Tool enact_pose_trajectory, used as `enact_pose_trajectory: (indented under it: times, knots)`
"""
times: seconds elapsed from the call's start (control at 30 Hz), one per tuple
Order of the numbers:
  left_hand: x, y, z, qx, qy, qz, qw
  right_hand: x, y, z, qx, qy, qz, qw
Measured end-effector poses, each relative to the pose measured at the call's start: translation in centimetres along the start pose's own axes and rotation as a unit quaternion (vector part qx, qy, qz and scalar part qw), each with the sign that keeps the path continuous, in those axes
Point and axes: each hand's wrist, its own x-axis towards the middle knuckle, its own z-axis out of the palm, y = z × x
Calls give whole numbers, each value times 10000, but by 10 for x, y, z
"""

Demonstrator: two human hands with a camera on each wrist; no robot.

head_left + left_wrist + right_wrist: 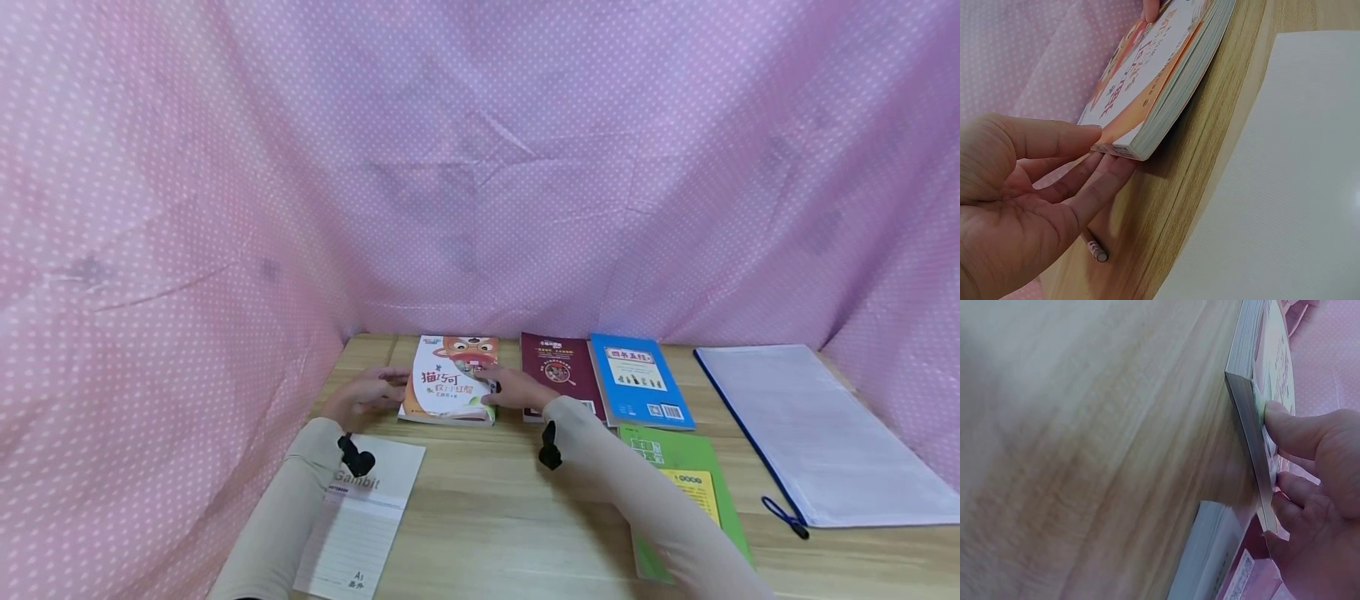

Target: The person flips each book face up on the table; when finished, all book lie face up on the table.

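Observation:
A picture book (442, 385) with a cartoon animal on its white and orange cover lies at the back of the table, between both hands. My left hand (369, 390) pinches its spine side, with the thumb (1060, 139) over the cover corner and fingers underneath. On the opposite side my right hand (517, 388) grips the page edge, its thumb (1291, 428) on the cover. In the left wrist view the book's near edge shows a shadow beneath it. A maroon book (546, 358) lies just right of the right hand, partly covered by that arm.
A blue book (637, 375) overlaps the maroon one, and a green book (675, 450) lies nearer, under the right sleeve. A white zip pouch (817, 433) spreads at right. A notebook (382, 508) sits front left. A pencil-like stick (1097, 250) lies beneath the left hand. Pink cloth (480, 208) hangs behind.

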Motion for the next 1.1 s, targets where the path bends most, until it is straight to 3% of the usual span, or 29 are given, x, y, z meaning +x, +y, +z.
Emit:
enact_pose_trajectory:
  times: [0.43,0.77,0.93,1.1]
  knots:
    - [3,2,-2,242,-334,136,9991,0,-5,-4,186,-25,125,9997]
    - [-2,17,-5,590,-419,22,9974,-2,-13,-12,316,8,-121,9994]
    - [-4,26,-4,974,-326,-59,9947,-6,-19,-21,239,25,-353,9991]
    - [-4,39,3,1275,-155,140,9916,-11,-24,-38,32,134,-379,9992]
